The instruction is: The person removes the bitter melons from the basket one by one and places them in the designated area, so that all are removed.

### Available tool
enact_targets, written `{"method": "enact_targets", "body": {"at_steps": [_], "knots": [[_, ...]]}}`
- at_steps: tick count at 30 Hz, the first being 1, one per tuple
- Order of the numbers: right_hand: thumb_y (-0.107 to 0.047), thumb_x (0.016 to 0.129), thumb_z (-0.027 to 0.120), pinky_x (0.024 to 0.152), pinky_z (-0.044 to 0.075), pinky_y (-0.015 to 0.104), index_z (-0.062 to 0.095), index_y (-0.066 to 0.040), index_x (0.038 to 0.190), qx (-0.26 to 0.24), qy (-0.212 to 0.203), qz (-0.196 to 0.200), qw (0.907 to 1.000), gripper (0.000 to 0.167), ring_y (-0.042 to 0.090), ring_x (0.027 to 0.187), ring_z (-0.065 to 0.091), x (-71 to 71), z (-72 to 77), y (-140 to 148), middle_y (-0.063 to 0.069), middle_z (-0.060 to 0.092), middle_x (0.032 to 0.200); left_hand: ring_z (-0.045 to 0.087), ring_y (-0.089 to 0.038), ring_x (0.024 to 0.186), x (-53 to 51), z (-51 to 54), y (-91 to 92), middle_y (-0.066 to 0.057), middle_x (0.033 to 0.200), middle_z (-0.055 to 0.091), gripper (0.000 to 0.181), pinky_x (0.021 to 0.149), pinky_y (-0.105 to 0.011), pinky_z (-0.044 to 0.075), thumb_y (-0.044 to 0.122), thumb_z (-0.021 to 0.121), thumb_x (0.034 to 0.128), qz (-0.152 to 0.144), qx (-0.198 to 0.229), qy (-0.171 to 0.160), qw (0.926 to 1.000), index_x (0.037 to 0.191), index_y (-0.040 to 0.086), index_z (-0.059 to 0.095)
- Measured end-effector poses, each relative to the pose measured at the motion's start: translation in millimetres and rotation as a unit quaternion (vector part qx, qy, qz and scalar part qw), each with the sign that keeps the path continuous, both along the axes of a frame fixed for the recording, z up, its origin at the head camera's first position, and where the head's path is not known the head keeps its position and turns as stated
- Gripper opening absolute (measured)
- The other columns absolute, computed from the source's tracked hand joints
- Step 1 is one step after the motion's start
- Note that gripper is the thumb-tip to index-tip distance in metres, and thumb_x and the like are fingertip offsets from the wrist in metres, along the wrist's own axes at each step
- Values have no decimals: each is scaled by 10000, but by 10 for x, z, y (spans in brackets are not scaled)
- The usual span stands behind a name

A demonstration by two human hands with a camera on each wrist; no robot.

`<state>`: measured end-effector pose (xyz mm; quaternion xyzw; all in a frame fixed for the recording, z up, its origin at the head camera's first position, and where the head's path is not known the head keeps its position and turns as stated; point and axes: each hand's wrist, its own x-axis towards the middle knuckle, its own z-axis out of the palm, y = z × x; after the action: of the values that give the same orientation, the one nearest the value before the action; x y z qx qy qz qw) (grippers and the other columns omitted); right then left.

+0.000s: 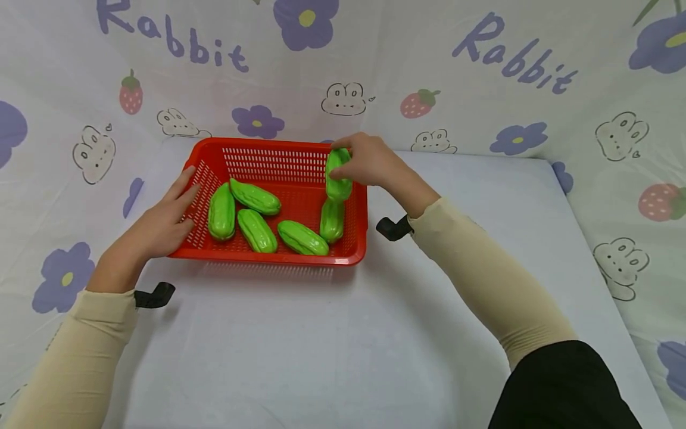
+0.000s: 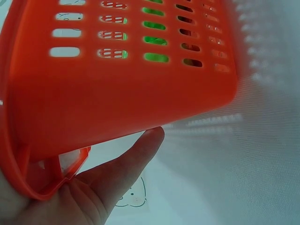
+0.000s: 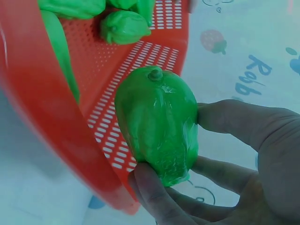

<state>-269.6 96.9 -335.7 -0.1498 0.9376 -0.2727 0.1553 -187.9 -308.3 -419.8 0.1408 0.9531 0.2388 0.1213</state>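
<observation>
Vegetable [image 1: 336, 187]: I see right hand [image 1: 370, 159] gripping it with fingers; left hand [image 1: 162, 225], fingers straight, touches red basket [image 1: 300, 202].

A pale, bluish-white table [image 1: 332, 339] with a plain, matte top spreads across the head view, its straight far edge meeting the right edge, which slants down toward the near side, at a visible far corner. Directly on it sits a red plastic basket [image 1: 268, 258] with slotted walls, upright, placed toward the far left part of the top, its long sides running roughly along the far edge. Slotted light and soft shadow fall on the table just in front of the basket's near wall, and the bare top stretches away to its right.
</observation>
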Motion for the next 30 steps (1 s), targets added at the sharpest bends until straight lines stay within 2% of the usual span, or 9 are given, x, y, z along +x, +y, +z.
{"method": "enact_targets", "body": {"at_steps": [15,24,30], "knots": [[-283,980,752,953,608,440,597,-90,1559,-73,70,-144,9998,630,340,1221,616,12,86,213,185,639,1422,181,-513,1601,-6,-24,-20,-19,1800,-207,759,1133,-711,396,40,494,1030,-5,-32,1,10000,1701,-48,151],[-277,991,745,975,604,481,564,-89,1586,-156,16,-340,9993,650,362,1280,601,50,96,371,202,594,1498,228,-531,1579,-1,-18,5,-31,1804,-196,738,1130,-711,403,44,490,1039,-55,-63,78,9999,1695,-60,168],[-276,999,733,988,591,511,548,-92,1599,-137,-8,-482,9987,654,372,1230,620,60,90,500,223,603,1471,187,-513,1599,-7,-10,-3,-22,1801,-205,744,1137,-715,385,45,487,1039,-34,-107,72,9999,1700,-49,158]]}}
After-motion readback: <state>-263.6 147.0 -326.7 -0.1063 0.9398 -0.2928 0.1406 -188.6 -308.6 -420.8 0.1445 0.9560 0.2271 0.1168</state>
